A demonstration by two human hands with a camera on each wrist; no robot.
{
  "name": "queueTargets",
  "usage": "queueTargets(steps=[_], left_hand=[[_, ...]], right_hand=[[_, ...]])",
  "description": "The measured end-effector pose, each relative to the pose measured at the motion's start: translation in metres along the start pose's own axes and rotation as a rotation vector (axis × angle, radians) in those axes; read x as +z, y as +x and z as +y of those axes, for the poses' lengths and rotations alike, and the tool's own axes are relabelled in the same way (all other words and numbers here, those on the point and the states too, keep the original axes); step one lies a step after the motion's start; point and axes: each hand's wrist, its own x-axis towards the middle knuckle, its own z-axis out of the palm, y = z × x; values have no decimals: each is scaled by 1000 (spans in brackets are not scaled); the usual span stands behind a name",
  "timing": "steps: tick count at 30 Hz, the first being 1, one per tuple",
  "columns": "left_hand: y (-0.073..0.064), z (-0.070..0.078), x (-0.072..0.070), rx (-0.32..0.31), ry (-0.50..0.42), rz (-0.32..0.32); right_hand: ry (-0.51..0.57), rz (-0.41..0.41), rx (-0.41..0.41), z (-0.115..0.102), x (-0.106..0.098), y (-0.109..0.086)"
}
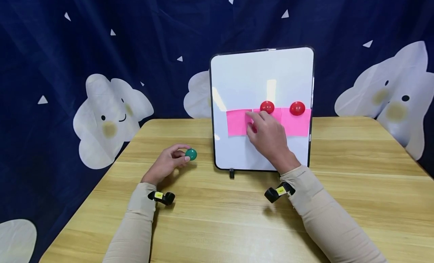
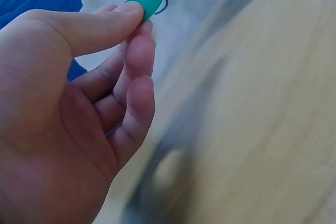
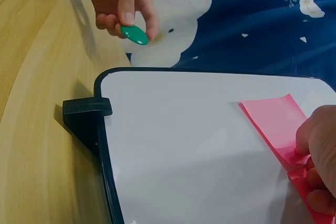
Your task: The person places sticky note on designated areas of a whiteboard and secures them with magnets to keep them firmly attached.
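My left hand (image 1: pixel 169 161) pinches a round green magnet (image 1: pixel 191 154) between thumb and fingers, a little above the table to the left of the whiteboard. Seen in the left wrist view, the magnet (image 2: pixel 149 2) is tilted nearly edge-on at the fingertips. My right hand (image 1: pixel 269 136) holds the right edge of the leftmost pink sticky note (image 1: pixel 237 123) against the whiteboard (image 1: pixel 261 71), its fingers bent. In the right wrist view this note (image 3: pixel 270 119) lies over the board; the fingertips' exact grip is partly hidden.
Two more pink notes, a middle one (image 1: pixel 277 114) and a right one (image 1: pixel 296 125), sit in the same row, each with a red magnet (image 1: pixel 297 108) at its top. A black foot (image 1: pixel 232 173) supports the upright board on the wooden table (image 1: pixel 210 217). Behind hangs a dark blue curtain (image 1: pixel 162 25).
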Motion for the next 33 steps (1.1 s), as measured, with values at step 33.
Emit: queueTargets(steps=[33], left_hand=[[9,17,18,76,-157,-35]], right_hand=[[-16,-6,2,2,0,0]])
